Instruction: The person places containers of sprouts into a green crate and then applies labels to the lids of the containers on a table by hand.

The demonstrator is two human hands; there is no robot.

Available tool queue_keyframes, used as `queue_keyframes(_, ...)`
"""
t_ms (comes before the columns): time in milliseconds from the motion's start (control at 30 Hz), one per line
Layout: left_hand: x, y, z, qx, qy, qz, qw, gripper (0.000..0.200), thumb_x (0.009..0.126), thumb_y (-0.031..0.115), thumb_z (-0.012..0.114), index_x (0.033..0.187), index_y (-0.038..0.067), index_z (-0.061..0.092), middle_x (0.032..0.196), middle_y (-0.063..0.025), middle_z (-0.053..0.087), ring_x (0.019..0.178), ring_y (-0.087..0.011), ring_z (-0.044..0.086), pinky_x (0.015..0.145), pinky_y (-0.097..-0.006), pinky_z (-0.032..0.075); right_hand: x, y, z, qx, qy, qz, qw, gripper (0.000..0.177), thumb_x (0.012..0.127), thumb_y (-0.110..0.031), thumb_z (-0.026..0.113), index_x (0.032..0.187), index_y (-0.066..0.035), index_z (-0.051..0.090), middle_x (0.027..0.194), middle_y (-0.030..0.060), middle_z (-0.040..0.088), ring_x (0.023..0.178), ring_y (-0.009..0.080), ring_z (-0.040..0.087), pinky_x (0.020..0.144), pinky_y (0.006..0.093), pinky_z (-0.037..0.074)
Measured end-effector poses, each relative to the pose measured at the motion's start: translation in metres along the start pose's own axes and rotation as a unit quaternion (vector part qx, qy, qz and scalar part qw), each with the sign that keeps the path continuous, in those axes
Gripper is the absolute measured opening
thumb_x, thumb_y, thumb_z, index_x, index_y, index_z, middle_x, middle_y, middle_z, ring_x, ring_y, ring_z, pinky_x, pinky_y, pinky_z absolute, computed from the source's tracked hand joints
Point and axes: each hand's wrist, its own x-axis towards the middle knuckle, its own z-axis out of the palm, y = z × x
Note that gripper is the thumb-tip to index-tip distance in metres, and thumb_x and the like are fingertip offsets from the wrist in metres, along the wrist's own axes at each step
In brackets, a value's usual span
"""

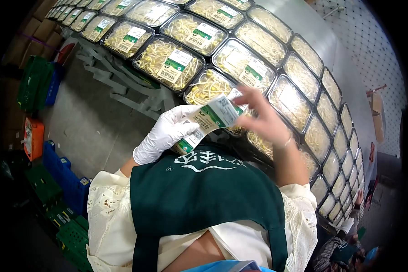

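My left hand (pixel 167 131), in a white glove, pinches a folded strip of printed labels (pixel 215 113) in green, beige and white. Part of the strip hangs below the glove, near the apron. Bare and somewhat blurred, my right hand (pixel 267 120) is at the strip's far end, thumb and forefinger apart. Behind both hands lies a tray of bean sprouts (pixel 208 86), partly hidden by the strip and my right hand. Just beyond it, a labelled sprout tray (pixel 170 63) and another labelled tray (pixel 244 63) sit side by side under clear lids.
Rows of packed sprout trays (pixel 303 93) cover the curved table; many on the right show no printed label. Green crates (pixel 36 84), a blue crate (pixel 61 170) and an orange container (pixel 33 138) stand on the left floor. Another person (pixel 342 249) is at lower right.
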Motion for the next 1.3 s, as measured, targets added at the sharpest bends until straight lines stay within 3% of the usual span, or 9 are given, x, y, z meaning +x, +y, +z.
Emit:
queue_keyframes(133, 0.016, 0.007, 0.001, 0.267, -0.083, 0.127, 0.952, 0.028, 0.076, -0.003, 0.051, 0.104, 0.000, 0.050, 0.096, -0.0087, 0.057, 0.087, -0.0123, 0.055, 0.076, -0.0263, 0.045, -0.010, -0.015, 0.022, -0.069, 0.022, -0.032, 0.997, 0.020, 0.071, -0.009, 0.059, 0.088, -0.002, 0.051, 0.074, 0.0158, 0.054, 0.068, 0.0299, 0.054, 0.060, 0.0338, 0.043)
queue_keyframes(400, 0.040, 0.006, 0.038, 0.047, -0.026, 0.033, 0.998, 0.024, 0.075, 0.004, 0.059, 0.098, -0.001, 0.053, 0.082, -0.0033, 0.057, 0.070, -0.0059, 0.053, 0.064, -0.0198, 0.044, 0.041, 0.029, -0.058, -0.265, 0.281, 0.016, 0.922, 0.013, 0.070, -0.014, 0.062, 0.071, -0.004, 0.055, 0.062, 0.0099, 0.057, 0.052, 0.0214, 0.052, 0.049, 0.0275, 0.042)
queue_keyframes(600, 0.042, 0.002, 0.010, 0.045, 0.012, -0.092, 0.995, 0.013, 0.075, 0.003, 0.057, 0.088, -0.002, 0.057, 0.076, -0.0039, 0.059, 0.067, -0.0074, 0.055, 0.062, -0.0205, 0.045, 0.115, 0.137, -0.123, -0.357, 0.231, 0.143, 0.894, 0.031, 0.073, -0.030, 0.058, 0.083, -0.001, 0.050, 0.077, 0.0155, 0.058, 0.071, 0.0294, 0.055, 0.064, 0.0348, 0.043)
queue_keyframes(733, 0.037, 0.003, -0.001, 0.016, 0.026, -0.100, 0.995, 0.012, 0.076, 0.003, 0.056, 0.087, -0.002, 0.057, 0.076, -0.0038, 0.059, 0.067, -0.0076, 0.055, 0.062, -0.0215, 0.046, 0.106, 0.144, -0.099, -0.532, 0.328, 0.120, 0.771, 0.060, 0.072, -0.042, 0.054, 0.118, -0.006, 0.038, 0.114, 0.0109, 0.045, 0.104, 0.0243, 0.042, 0.082, 0.0382, 0.034)
queue_keyframes(933, 0.042, -0.001, -0.008, 0.035, -0.007, -0.076, 0.996, 0.014, 0.077, 0.004, 0.055, 0.090, -0.001, 0.056, 0.078, -0.0031, 0.058, 0.069, -0.0071, 0.054, 0.064, -0.0214, 0.045, 0.111, 0.127, -0.099, -0.509, 0.139, 0.195, 0.827, 0.068, 0.075, -0.051, 0.048, 0.126, -0.010, 0.030, 0.130, 0.0102, 0.030, 0.120, 0.0221, 0.029, 0.097, 0.0400, 0.023)
queue_keyframes(1033, 0.042, 0.004, -0.008, 0.062, -0.011, -0.056, 0.996, 0.017, 0.078, 0.005, 0.054, 0.094, -0.001, 0.055, 0.082, -0.0020, 0.057, 0.073, -0.0060, 0.052, 0.067, -0.0200, 0.043, 0.098, 0.085, -0.065, -0.161, 0.060, 0.174, 0.970, 0.061, 0.075, -0.043, 0.054, 0.122, -0.008, 0.037, 0.118, 0.0144, 0.044, 0.105, 0.0224, 0.046, 0.088, 0.0342, 0.037)
queue_keyframes(1200, 0.043, 0.010, -0.012, 0.060, -0.023, -0.047, 0.997, 0.023, 0.075, 0.008, 0.058, 0.096, -0.001, 0.054, 0.085, -0.0052, 0.058, 0.077, -0.0100, 0.053, 0.071, -0.0236, 0.043, 0.071, 0.050, -0.013, 0.057, -0.010, 0.120, 0.991, 0.044, 0.073, -0.020, 0.062, 0.110, -0.004, 0.046, 0.097, 0.0127, 0.055, 0.088, 0.0166, 0.054, 0.075, 0.0286, 0.044)
queue_keyframes(1267, 0.032, 0.043, -0.004, 0.530, 0.011, 0.071, 0.845, 0.036, 0.070, 0.012, 0.062, 0.102, -0.002, 0.052, 0.094, -0.0104, 0.057, 0.088, -0.0181, 0.053, 0.078, -0.0289, 0.042, 0.065, 0.041, -0.011, 0.105, -0.012, 0.153, 0.983, 0.038, 0.073, -0.015, 0.062, 0.106, -0.002, 0.048, 0.090, 0.0105, 0.057, 0.083, 0.0147, 0.055, 0.071, 0.0277, 0.045)
queue_keyframes(1300, 0.032, 0.051, 0.003, 0.531, 0.011, 0.070, 0.845, 0.036, 0.070, 0.012, 0.062, 0.102, -0.002, 0.052, 0.094, -0.0104, 0.057, 0.088, -0.0181, 0.053, 0.078, -0.0289, 0.042, 0.060, 0.036, -0.009, 0.121, 0.000, 0.110, 0.987, 0.034, 0.074, -0.011, 0.060, 0.104, -0.001, 0.048, 0.085, 0.0083, 0.057, 0.078, 0.0128, 0.054, 0.068, 0.0265, 0.045)
